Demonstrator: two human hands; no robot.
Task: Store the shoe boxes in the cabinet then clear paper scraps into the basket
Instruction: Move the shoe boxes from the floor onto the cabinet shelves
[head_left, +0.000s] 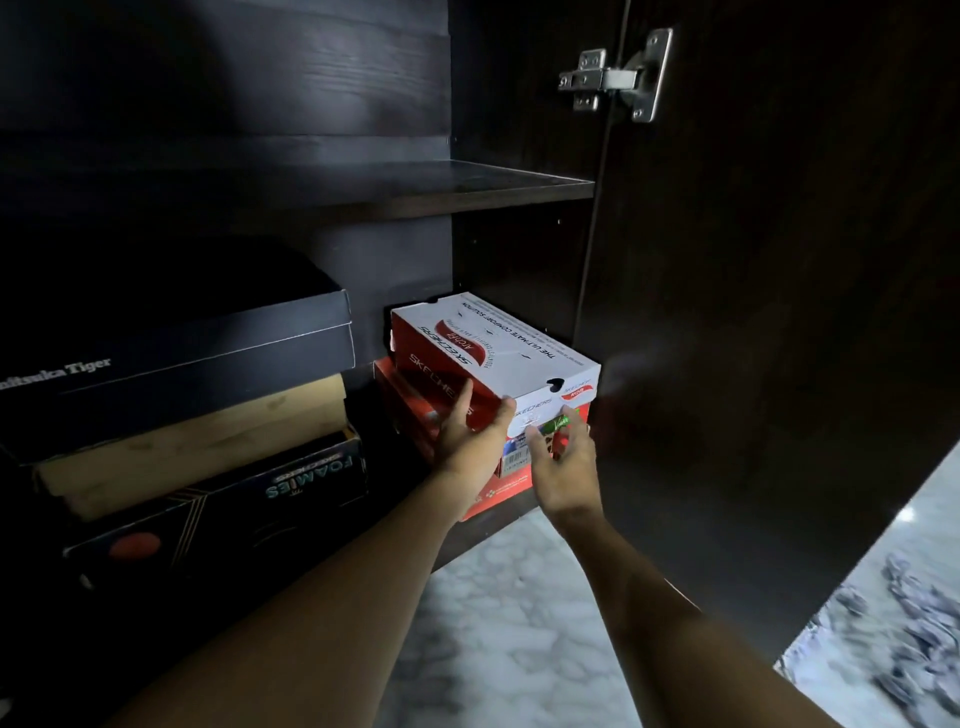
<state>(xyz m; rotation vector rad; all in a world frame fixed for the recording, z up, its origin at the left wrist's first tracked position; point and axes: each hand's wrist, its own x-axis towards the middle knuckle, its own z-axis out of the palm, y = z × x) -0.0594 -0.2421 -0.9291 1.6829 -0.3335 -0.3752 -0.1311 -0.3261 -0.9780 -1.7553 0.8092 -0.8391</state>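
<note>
A white and red Skechers shoe box (498, 348) lies on top of a red box (405, 410) on the lowest level of the dark cabinet (519, 249), in its right corner. My left hand (470, 426) touches the white box's near left corner with straight fingers. My right hand (558, 460) is at the box's front end, fingers spread and relaxed, holding nothing. To the left stands a stack: a black Onitsuka Tiger box (197, 358), a tan box (208, 441) and a black Foamies box (234, 499).
An empty shelf (467, 189) runs above the boxes. The open cabinet door (779, 312) with a metal hinge (618, 78) stands on the right. Marble floor (519, 613) lies below, and grey paper scraps (914, 639) lie at the far right.
</note>
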